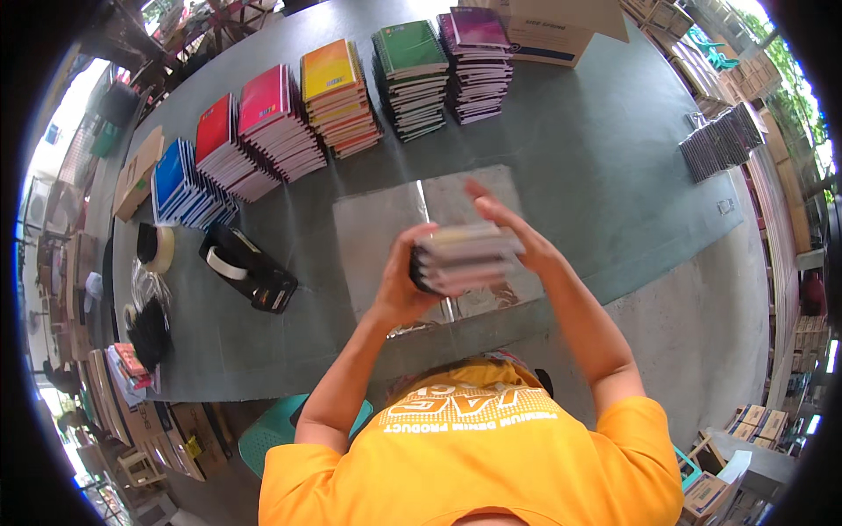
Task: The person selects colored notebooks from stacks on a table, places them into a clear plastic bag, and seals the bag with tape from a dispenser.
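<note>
Over the near middle of the table, a small stack of notebooks [469, 260] is held up, its page edges smeared by motion. My left hand [405, 279] is closed round the left end of the stack. At the right end, my right hand [519, 235] has its fingers stretched out and apart, with the palm side against or very near the notebooks; blur hides the exact contact. Beneath both hands, a clear plastic sheet or bag [373, 232] lies flat on the grey-green table [605, 188].
Spiral notebooks stand in piles along the far left: blue [175, 171], red [216, 127], pink [266, 92], yellow [330, 68], green [410, 48] and purple [474, 31]. A black device with a white handle [250, 267], tape roll [160, 250], cardboard box [553, 39] and dark stack [722, 140] surround them.
</note>
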### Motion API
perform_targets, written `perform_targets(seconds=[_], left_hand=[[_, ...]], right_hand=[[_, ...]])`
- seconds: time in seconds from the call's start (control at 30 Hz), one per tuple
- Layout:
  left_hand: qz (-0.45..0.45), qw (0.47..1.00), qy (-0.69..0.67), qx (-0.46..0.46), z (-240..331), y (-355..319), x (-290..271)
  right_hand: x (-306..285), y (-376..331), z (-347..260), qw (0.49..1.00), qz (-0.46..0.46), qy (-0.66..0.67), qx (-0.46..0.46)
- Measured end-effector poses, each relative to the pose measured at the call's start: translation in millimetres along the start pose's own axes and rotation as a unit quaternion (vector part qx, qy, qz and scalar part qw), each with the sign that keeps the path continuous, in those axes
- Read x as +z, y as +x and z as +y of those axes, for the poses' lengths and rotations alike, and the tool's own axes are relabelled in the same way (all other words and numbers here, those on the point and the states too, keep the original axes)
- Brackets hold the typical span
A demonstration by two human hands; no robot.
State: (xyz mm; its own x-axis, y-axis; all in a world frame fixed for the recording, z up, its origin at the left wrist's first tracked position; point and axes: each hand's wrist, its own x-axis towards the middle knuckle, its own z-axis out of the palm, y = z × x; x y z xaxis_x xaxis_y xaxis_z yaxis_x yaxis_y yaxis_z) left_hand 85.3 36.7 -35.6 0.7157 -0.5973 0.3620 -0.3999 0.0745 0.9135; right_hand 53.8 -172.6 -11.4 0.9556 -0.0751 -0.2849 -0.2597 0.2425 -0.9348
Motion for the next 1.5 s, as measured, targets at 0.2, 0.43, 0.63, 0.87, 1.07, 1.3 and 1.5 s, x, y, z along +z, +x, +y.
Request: perform_targets(seconds=[0.2,0.43,0.63,0.87,1.07,1.3,1.5], left_hand=[[0.126,0.974,-0.137,-0.132,-29,-14,13],[0.095,0.983,0.148,-0.045,-12,-32,3],[0.132,0.984,0.031,-0.116,-25,-39,19],[0.128,0.988,0.026,-0.078,-41,-36,33],[0.062,0.99,0.091,-0.089,-52,-38,20],[0.073,0.98,-0.017,-0.184,-62,-42,30],[-0.028,0.928,-0.064,-0.365,-7,10,0]], right_hand=[[37,-18,77,0.987,-0.015,0.034,-0.156],[19,-20,67,0.96,-0.015,-0.023,-0.278],[31,-19,66,0.972,-0.013,-0.016,-0.234],[27,-15,70,0.958,-0.018,-0.078,-0.276],[19,-19,67,0.945,-0.041,-0.117,-0.303],[-7,-7,109,0.939,-0.026,-0.247,-0.237],[-2,-3,34,0.91,-0.019,-0.415,-0.009]])
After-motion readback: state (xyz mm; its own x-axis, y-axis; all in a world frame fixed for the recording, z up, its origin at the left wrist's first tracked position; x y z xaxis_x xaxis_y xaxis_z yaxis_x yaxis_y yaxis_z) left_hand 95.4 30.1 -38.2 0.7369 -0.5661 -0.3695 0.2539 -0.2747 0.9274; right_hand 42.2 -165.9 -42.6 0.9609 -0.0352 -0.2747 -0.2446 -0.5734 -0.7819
